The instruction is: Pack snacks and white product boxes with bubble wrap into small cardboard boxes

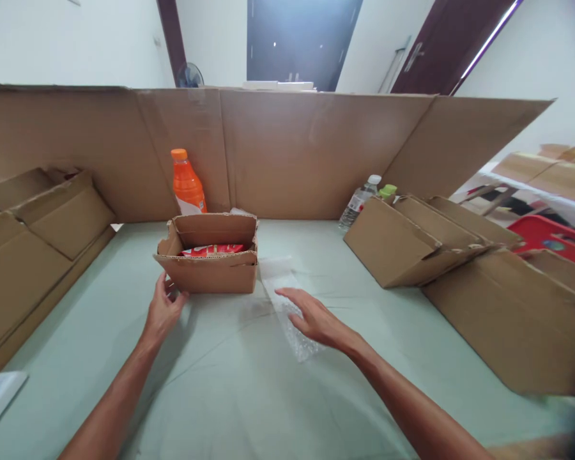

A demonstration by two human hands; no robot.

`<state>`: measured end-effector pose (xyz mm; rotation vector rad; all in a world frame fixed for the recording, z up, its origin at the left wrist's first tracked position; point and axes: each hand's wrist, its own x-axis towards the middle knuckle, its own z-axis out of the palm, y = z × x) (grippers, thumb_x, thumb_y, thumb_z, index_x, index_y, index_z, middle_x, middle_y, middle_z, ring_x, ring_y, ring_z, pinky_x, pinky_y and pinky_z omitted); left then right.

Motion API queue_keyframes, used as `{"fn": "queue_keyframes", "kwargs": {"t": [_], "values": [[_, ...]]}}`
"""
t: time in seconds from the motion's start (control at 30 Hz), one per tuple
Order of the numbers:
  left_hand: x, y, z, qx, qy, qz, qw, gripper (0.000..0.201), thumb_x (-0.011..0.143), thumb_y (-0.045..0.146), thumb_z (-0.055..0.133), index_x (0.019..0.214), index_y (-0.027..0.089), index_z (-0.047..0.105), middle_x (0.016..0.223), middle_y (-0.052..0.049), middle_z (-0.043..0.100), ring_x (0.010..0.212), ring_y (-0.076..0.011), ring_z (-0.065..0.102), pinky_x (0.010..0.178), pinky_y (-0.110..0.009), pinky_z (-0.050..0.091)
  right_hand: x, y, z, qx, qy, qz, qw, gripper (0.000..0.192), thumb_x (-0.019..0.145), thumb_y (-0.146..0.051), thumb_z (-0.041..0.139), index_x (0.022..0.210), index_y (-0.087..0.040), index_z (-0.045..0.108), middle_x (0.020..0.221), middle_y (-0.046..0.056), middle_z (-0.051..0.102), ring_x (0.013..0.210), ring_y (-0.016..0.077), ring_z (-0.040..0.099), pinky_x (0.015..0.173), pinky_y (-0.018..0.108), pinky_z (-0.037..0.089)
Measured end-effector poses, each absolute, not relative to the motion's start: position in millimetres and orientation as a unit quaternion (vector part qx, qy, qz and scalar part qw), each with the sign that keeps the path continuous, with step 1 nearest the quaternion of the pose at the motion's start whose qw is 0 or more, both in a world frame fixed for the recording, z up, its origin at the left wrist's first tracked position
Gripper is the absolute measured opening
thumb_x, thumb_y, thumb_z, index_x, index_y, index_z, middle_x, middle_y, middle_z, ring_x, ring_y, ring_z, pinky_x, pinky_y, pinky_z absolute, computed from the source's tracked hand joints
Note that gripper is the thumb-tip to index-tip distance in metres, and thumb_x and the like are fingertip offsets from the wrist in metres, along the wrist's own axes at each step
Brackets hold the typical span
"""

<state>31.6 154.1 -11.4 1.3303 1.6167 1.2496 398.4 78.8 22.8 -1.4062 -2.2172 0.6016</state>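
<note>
A small open cardboard box (209,271) stands on the pale green table (249,396), with a red packet (211,250) lying inside. My left hand (163,311) touches the box's lower left corner, fingers apart. My right hand (315,318) hovers flat, fingers spread, over a clear strip of bubble wrap (276,281) that lies to the right of the box. Whether the palm touches the wrap I cannot tell.
An orange drink bottle (187,184) stands behind the box against a tall cardboard wall (311,153). Flattened cartons (29,243) are stacked at the left and more cartons (426,239) at the right, with a clear water bottle (359,201) behind them. A red crate (551,233) sits far right.
</note>
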Motion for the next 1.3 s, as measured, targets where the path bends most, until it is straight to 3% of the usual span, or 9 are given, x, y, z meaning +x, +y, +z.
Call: {"fn": "queue_keyframes", "kwargs": {"t": [0.17,0.33,0.43,0.57,0.73,0.9,1.07,1.17,1.3], "values": [[30,77,-30,0.546,0.667,0.434,0.262,0.068,0.082,0.044,0.062,0.143,0.02,0.044,0.14,-0.017,0.055,0.119,-0.0323,0.061,0.094,-0.049,0.054,444,14,9,-0.51,-0.853,0.092,0.065,0.069,0.072,-0.002,0.049,0.137,-0.024,0.057,0.148,0.011,0.052,0.138,0.0293,0.046,0.106,0.049,0.043],[65,6,-26,0.673,0.582,0.421,0.174,0.045,0.09,0.031,0.055,0.134,0.021,0.054,0.139,-0.015,0.056,0.123,-0.0316,0.06,0.09,-0.046,0.058,412,14,8,-0.506,-0.85,0.044,0.137,0.029,0.09,-0.007,0.046,0.101,-0.017,0.07,0.114,0.014,0.072,0.109,0.0276,0.064,0.09,0.043,0.046],[83,-24,-10,0.782,0.474,0.378,0.147,0.06,0.087,0.018,0.056,0.145,0.025,0.043,0.148,-0.014,0.049,0.136,-0.0302,0.049,0.108,-0.051,0.047,389,-2,30,-0.483,-0.853,0.094,0.174,0.023,0.091,-0.011,0.048,0.1,-0.018,0.069,0.094,0.008,0.074,0.087,0.0221,0.066,0.084,0.04,0.045],[106,-52,4,0.839,0.377,0.325,0.219,0.09,0.077,0.012,0.06,0.156,0.024,0.02,0.157,-0.015,0.037,0.146,-0.0316,0.034,0.115,-0.053,0.038,368,-33,53,-0.43,-0.852,0.242,0.175,0.021,0.091,-0.016,0.054,0.103,-0.022,0.07,0.095,0.003,0.075,0.086,0.0196,0.065,0.086,0.037,0.047],[133,-55,-3,0.752,0.449,0.29,0.386,0.071,0.086,0.017,0.05,0.152,0.018,0.027,0.104,-0.007,0.068,0.095,-0.0204,0.066,0.089,-0.037,0.053,365,-48,49,-0.456,-0.774,0.382,0.215,0.019,0.093,-0.025,0.055,0.105,-0.023,0.07,0.095,0.001,0.075,0.079,0.0169,0.066,0.066,0.027,0.05],[144,-35,-4,0.693,0.532,0.254,0.415,0.065,0.086,0.022,0.048,0.148,0.013,0.034,0.077,0.002,0.059,0.067,-0.0155,0.056,0.068,-0.028,0.046,375,-72,43,-0.519,-0.742,0.13,0.403,0.018,0.094,-0.022,0.057,0.111,-0.023,0.064,0.101,0.005,0.073,0.094,0.021,0.066,0.08,0.036,0.051],[147,-20,-1,0.709,0.558,0.205,0.38,0.065,0.085,0.02,0.048,0.148,0.015,0.035,0.076,0.003,0.061,0.065,-0.0157,0.057,0.068,-0.028,0.046,363,-88,25,-0.442,-0.849,0.059,0.283,0.032,0.09,-0.023,0.062,0.122,-0.02,0.06,0.119,0.012,0.069,0.107,0.027,0.062,0.086,0.042,0.048],[142,-21,-1,0.73,0.548,0.213,0.348,0.059,0.087,0.024,0.05,0.145,0.015,0.04,0.089,-0.003,0.067,0.071,-0.0177,0.062,0.072,-0.032,0.05,352,-83,5,-0.458,-0.856,0.037,0.236,0.025,0.092,-0.021,0.059,0.117,-0.018,0.063,0.12,0.013,0.069,0.106,0.0279,0.061,0.086,0.043,0.046],[130,-33,-1,0.808,0.443,0.31,0.235,0.057,0.089,0.029,0.058,0.143,0.019,0.042,0.134,-0.015,0.059,0.117,-0.0266,0.059,0.099,-0.043,0.049,349,-74,-8,-0.49,-0.828,0.05,0.27,0.019,0.097,-0.014,0.051,0.106,-0.018,0.067,0.099,0.009,0.074,0.088,0.0215,0.065,0.075,0.037,0.044]]}}
